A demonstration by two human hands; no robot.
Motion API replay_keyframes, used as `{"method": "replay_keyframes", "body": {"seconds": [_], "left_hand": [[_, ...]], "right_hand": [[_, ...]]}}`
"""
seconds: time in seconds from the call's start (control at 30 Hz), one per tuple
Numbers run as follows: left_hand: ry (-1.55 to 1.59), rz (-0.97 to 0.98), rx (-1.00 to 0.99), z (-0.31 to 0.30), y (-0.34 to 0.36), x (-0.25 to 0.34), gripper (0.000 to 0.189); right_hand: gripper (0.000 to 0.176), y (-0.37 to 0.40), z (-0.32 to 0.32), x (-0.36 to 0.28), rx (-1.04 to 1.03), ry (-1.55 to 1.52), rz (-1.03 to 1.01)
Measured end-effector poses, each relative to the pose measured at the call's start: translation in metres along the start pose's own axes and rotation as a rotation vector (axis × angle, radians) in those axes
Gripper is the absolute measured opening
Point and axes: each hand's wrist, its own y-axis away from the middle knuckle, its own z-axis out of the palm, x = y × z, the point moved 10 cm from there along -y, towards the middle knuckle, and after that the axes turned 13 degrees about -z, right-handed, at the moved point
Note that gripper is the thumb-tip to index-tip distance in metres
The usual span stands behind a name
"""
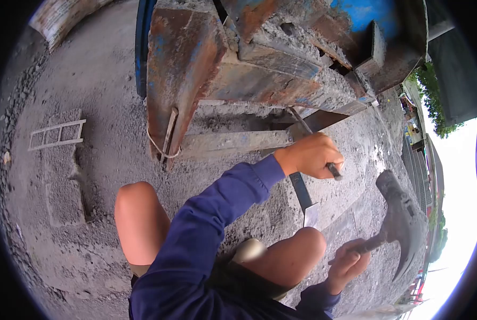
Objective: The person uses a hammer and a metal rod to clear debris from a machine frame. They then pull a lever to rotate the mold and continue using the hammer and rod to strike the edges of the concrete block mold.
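Note:
My left hand (pixel 314 154) is wrapped round a metal chisel (pixel 333 170). One end of the chisel sticks out below my fist, and its far part runs up to the underside of a rusty steel frame (pixel 270 80) caked with grey concrete. Lower right, my right hand (pixel 349 262) grips the handle of a claw hammer (pixel 396 224). The hammer's head is apart from the chisel, to its right, with the claw curving downward. Where the chisel's tip meets the frame is hard to make out.
Both bent knees (pixel 139 205) are below the frame. A steel bar with a flat plate (pixel 311 215) lies between my hands. A pale ladder-like metal piece (pixel 57 134) rests on a concrete slab (pixel 65 186) at left. Blue-painted metal (pixel 366 13) is at top right.

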Motion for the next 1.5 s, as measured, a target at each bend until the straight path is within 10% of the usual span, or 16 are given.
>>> {"method": "replay_keyframes", "body": {"seconds": [0.23, 0.43, 0.7, 0.83, 1.03, 1.5], "left_hand": [[-0.007, 0.126, -0.053, -0.007, 0.001, 0.053, 0.012], [-0.010, -0.240, 0.075, -0.017, 0.027, -0.097, 0.013], [-0.009, -0.016, -0.067, 0.030, 0.050, 0.044, 0.038], [-0.056, -0.062, -0.126, 0.020, 0.032, 0.100, 0.052], [-0.487, -0.060, -0.241, 0.037, 0.047, 0.086, 0.058], [-0.561, -0.024, -0.254, 0.032, 0.029, 0.069, 0.054]], "right_hand": [[0.059, -0.005, 0.011, 0.001, -0.047, -0.023, 0.039], [0.057, 0.005, 0.009, 0.005, -0.036, -0.048, 0.061], [0.057, 0.008, 0.008, 0.027, -0.056, -0.125, 0.102], [0.030, 0.006, 0.004, 0.049, -0.166, -0.043, -0.047], [0.032, 0.031, 0.036, 0.101, -0.119, -0.322, 0.157], [0.026, 0.023, 0.054, 0.079, -0.117, -0.353, -0.107]]}}
